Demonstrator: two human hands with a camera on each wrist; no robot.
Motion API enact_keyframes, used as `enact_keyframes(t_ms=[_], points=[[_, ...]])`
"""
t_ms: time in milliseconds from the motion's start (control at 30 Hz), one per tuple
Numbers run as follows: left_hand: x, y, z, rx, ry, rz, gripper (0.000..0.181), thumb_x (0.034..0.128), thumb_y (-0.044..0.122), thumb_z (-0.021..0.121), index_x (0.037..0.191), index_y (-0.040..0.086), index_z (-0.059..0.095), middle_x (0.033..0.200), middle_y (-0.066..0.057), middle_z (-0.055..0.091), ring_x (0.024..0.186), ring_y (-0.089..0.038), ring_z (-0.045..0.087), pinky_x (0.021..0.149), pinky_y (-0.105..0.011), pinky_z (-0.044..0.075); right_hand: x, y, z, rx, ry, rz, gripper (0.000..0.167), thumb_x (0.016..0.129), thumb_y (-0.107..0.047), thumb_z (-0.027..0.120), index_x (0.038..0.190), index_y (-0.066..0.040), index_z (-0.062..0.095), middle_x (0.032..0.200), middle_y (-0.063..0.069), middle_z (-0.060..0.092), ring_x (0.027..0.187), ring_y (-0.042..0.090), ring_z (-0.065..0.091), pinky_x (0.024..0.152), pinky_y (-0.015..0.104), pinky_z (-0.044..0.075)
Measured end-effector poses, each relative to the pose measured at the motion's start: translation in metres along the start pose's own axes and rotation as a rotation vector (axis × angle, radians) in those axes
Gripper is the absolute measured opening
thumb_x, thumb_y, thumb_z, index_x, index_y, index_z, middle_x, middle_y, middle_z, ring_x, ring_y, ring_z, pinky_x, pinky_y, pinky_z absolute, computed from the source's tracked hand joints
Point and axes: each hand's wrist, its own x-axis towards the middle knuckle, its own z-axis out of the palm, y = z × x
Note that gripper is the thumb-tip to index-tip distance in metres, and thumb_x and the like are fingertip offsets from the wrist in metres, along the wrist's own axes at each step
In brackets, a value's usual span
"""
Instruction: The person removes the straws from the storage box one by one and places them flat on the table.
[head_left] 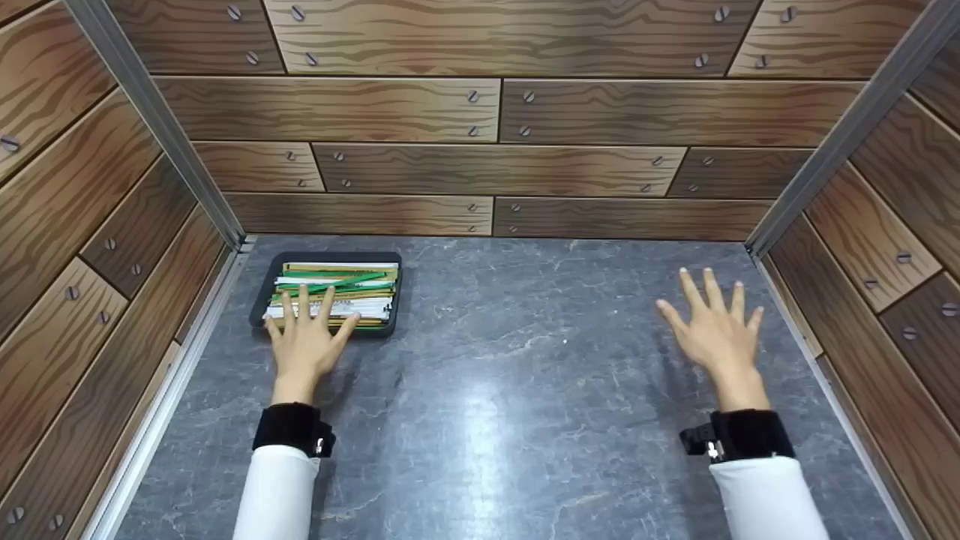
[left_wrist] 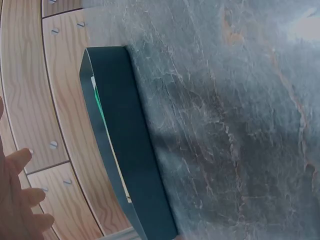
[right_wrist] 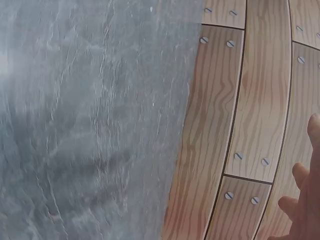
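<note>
A dark rectangular tray (head_left: 395,296) lies at the back left of the grey marbled surface. Inside it is a pile of thin flat strips (head_left: 337,306) in white, green and yellow-brown; their exact kind is too small to tell. My left hand (head_left: 306,346) is spread, palm down, above the tray's near edge and holds nothing. In the left wrist view the tray's dark side wall (left_wrist: 125,130) stands apart from the fingers (left_wrist: 31,196). At the right, my right hand (head_left: 718,334) hovers with fingers spread and nothing in it; its fingertips (right_wrist: 290,205) show in the right wrist view.
Wood-patterned panels (head_left: 420,169) wall in the back and both sides of the grey surface (head_left: 525,375). Metal rails (head_left: 161,420) run along the side edges. Black wrist bands (head_left: 752,435) with small cameras sit on both wrists, over white sleeves.
</note>
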Motion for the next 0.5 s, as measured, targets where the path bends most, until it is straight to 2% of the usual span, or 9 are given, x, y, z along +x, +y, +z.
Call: enact_keyframes(t_ms=[167,300,500], points=[[-0.003,-0.002,0.004,-0.014,-0.012,-0.021,0.087,0.0913,0.077,0.024,0.158,0.02,0.022,0.161,-0.024,0.002,0.145,-0.045,-0.006,0.107,-0.067,-0.014,-0.006,-0.007,0.011,0.021,-0.01,-0.002,0.079,0.095,-0.072,0.02,0.159,-0.029,0.005,0.162,0.016,-0.002,0.138,0.057,-0.013,0.098,0.073,-0.016],[-0.005,-0.003,0.011,-0.078,-0.064,-0.055,0.088,0.0926,0.075,0.025,0.157,0.016,0.022,0.159,-0.028,0.004,0.144,-0.048,-0.001,0.109,-0.069,-0.005,-0.011,-0.013,0.023,0.04,-0.028,-0.012,0.077,0.096,-0.071,0.021,0.159,-0.029,0.006,0.162,0.015,-0.002,0.137,0.058,-0.013,0.099,0.074,-0.015],[-0.007,-0.005,0.025,-0.164,-0.126,-0.108,0.081,0.0976,0.066,0.03,0.153,0.006,0.032,0.154,-0.035,0.015,0.142,-0.051,0.01,0.111,-0.068,0.011,-0.016,-0.023,0.039,0.05,-0.047,-0.024,0.077,0.096,-0.07,0.023,0.159,-0.028,0.01,0.162,0.016,0.001,0.137,0.059,-0.011,0.1,0.074,-0.013]])
